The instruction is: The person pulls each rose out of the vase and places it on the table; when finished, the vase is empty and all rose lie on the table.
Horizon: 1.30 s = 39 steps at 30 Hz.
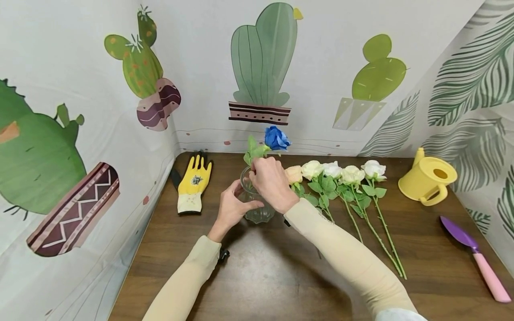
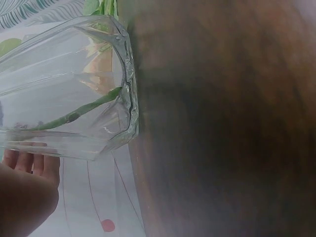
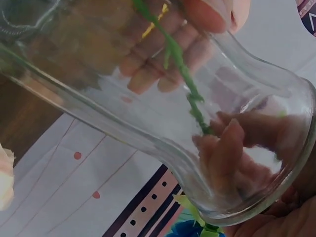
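Observation:
A clear glass vase stands upright on the table. My left hand grips its side, thumb toward the front. Over the vase's mouth, my right hand pinches the stem of a blue rose, whose bloom and leaves stick up above the rim. Inside the glass, the green stem runs down to the base in the left wrist view. Through the vase wall in the right wrist view, right-hand fingers show around the upper stem. Left-hand fingers are visible behind the glass.
Several white, cream and peach roses lie right of the vase on the wooden table. A yellow work glove lies at left. At far right are a yellow watering can and a purple trowel with a pink handle.

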{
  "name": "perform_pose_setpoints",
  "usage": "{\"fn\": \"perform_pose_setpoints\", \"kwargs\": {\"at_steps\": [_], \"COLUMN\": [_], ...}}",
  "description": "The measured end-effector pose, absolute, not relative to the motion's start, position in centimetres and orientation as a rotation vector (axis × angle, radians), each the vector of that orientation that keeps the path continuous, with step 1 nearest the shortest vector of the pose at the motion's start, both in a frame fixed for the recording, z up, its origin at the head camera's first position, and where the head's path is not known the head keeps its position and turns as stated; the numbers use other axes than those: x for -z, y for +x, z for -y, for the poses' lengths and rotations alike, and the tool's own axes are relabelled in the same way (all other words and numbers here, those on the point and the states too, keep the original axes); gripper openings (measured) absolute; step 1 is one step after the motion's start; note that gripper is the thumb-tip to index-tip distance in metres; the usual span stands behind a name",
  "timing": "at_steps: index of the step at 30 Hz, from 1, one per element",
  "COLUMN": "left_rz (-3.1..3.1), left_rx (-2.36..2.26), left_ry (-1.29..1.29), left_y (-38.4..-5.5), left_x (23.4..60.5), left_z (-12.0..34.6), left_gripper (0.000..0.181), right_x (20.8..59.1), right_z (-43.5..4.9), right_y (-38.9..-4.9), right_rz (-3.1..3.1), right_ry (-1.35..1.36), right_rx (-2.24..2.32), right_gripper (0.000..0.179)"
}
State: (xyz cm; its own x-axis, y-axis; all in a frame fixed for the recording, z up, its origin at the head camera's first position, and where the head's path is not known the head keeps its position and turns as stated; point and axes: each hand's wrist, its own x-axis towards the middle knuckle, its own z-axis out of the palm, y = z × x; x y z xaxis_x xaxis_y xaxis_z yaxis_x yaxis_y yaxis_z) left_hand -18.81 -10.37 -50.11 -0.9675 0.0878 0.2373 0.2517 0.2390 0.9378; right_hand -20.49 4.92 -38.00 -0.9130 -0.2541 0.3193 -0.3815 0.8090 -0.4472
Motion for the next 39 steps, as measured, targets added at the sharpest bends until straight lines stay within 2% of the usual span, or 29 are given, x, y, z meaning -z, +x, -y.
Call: {"fn": "perform_pose_setpoints", "kwargs": {"at_steps": [13, 30, 39], "left_rz": [2.35, 2.357, 2.325], "left_rx": [1.848, 1.811, 1.844], "left_ry": [-0.324, -0.326, -0.358], "left_y": [-18.9, -19.0, -18.8], "left_x": [50.2, 50.2, 50.2], "left_z": [10.2, 10.2, 10.3], "left_gripper": [0.073, 0.072, 0.068], "right_x": [38.0, 38.4, 38.2], "right_z": [-5.0, -6.4, -7.7], "right_y": [-20.5, -21.0, -21.0], "right_rz": [2.706, 2.46, 2.393], "right_ry": [0.409, 0.406, 0.342], "right_rx": [-0.825, -1.147, -1.377], "right_gripper": [0.006, 0.017, 0.016]}}
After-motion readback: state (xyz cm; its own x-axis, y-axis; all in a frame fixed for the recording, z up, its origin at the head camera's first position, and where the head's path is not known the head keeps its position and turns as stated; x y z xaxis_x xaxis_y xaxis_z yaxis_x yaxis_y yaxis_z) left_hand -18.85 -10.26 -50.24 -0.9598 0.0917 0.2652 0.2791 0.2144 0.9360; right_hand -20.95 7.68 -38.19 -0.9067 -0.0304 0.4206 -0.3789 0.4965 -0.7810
